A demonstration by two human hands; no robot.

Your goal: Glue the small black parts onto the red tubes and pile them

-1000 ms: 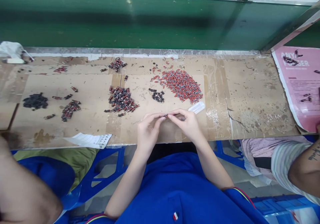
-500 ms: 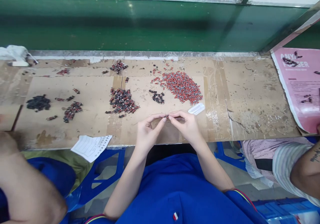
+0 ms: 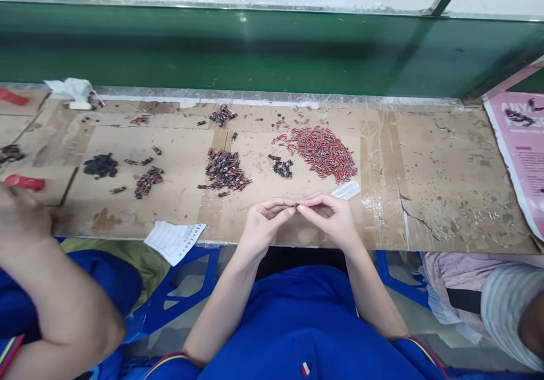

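My left hand (image 3: 264, 222) and my right hand (image 3: 334, 217) meet fingertip to fingertip over the near edge of the cardboard-covered bench (image 3: 425, 170). Both pinch one tiny dark part (image 3: 296, 205) between thumb and forefinger. Just beyond my right hand lies a small clear plastic piece (image 3: 346, 190). Farther back sit a heap of red parts (image 3: 323, 152), a little dark cluster (image 3: 281, 167) and a mixed red-and-black heap (image 3: 225, 170).
More small piles lie to the left: a black pile (image 3: 100, 166) and a red-black pile (image 3: 147, 180). A printed paper slip (image 3: 175, 240) overhangs the bench edge. A co-worker's arm (image 3: 46, 289) is at left, another person's sleeve (image 3: 505, 306) at right, a pink sheet (image 3: 525, 153) beyond.
The view has shifted, so everything sits more to the right and lower. My hands stay together on the small part, fingers curled a little tighter. The co-worker's arm at left rose to the bench.
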